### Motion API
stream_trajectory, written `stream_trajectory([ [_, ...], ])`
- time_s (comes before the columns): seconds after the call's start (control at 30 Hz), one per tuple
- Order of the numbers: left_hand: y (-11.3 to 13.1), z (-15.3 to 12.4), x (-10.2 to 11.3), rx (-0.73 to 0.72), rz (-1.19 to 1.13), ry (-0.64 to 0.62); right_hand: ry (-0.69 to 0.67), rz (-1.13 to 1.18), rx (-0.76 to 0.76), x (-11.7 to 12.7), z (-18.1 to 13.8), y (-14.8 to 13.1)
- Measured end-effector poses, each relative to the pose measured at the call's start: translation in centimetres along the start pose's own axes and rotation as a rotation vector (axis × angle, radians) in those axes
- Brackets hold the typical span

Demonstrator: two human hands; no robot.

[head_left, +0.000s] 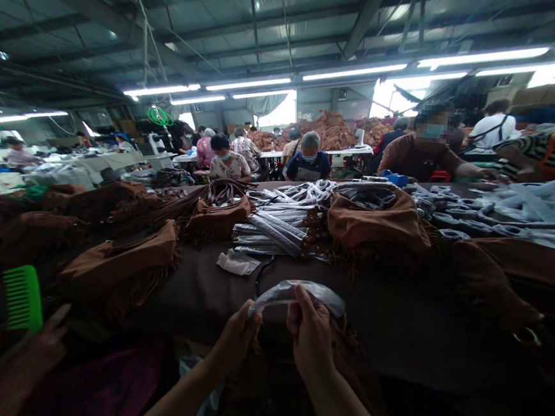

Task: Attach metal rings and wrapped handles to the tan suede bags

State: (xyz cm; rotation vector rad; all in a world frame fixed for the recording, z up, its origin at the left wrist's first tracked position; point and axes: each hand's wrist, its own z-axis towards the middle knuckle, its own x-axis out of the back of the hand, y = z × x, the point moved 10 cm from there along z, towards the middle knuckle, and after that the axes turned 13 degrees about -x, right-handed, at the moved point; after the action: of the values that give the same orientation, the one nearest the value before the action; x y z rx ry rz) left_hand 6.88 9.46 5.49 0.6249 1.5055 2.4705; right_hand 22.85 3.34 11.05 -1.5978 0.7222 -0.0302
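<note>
A bag strap (283,293) wrapped in whitish translucent film arches between my hands above the dark table edge. My left hand (239,333) is closed round its left end. Farther right, my right hand (310,329) is closed on the strap, thumb or finger pressed along the film. Brown fringe hangs in shadow beside and below my right hand. Just beyond the hands lie a small crumpled piece of plastic (238,262) and a thin dark cord (263,274). Behind them is a pile of film-wrapped straps (280,224).
Brown fringed bags (377,219) flank the pile, with another bag (124,257) nearer left. At lower left, a co-worker's hand (38,349) is beside an upright green comb (24,297). More wrapped straps (527,208) lie far right. Several people sit across the table.
</note>
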Motion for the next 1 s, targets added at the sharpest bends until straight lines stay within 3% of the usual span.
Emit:
stream_trajectory([
  [0.07, -0.3, -0.3, -0.8, 0.015, -0.039, -0.017, 0.006, -0.154, 0.072, -0.8, 0.1, -1.5],
  [0.2, -0.6, -0.6, -3.7, 0.013, -0.121, -0.191, 0.029, -0.561, 0.193, -1.7, 0.6, -2.7],
  [0.27, -0.8, -0.6, -4.6, 0.019, -0.291, -0.203, 0.013, -0.635, 0.145, -1.5, 1.3, -1.4],
  [0.4, -0.8, -0.4, -4.8, 0.015, -0.633, -0.103, -0.028, -0.792, 0.058, -1.0, 1.9, 2.0],
  [0.47, -0.4, 0.2, -4.0, 0.005, -0.503, -0.1, -0.029, -0.868, 0.05, -0.7, 1.8, 3.0],
  [0.53, 0.5, 1.8, -1.9, -0.008, -0.222, -0.062, -0.013, -0.94, 0.069, -0.3, 1.5, 3.2],
  [0.6, 2.5, 4.3, -0.4, -0.033, 0.001, -0.046, 0.004, -1.012, 0.099, -0.1, 1.1, 3.1],
  [0.63, 3.8, 5.9, -0.6, -0.053, 0.031, -0.091, 0.006, -1.049, 0.113, -0.1, 0.9, 3.0],
  [0.73, 7.6, 10.5, -4.2, -0.07, -0.025, -0.313, -0.014, -1.147, 0.151, -0.9, 0.1, 3.0],
  [0.8, 9.9, 12.7, -7.9, -0.065, -0.044, -0.466, -0.007, -1.194, 0.172, -1.5, -0.4, 2.8],
  [0.93, 14.1, 13.3, -15.7, 0.025, -0.217, -0.74, 0.026, -1.256, 0.197, -2.0, -1.1, 2.6],
  [1.0, 15.9, 12.5, -17.6, 0.043, -0.298, -0.793, 0.016, -1.279, 0.195, -1.3, -1.1, 2.6],
])
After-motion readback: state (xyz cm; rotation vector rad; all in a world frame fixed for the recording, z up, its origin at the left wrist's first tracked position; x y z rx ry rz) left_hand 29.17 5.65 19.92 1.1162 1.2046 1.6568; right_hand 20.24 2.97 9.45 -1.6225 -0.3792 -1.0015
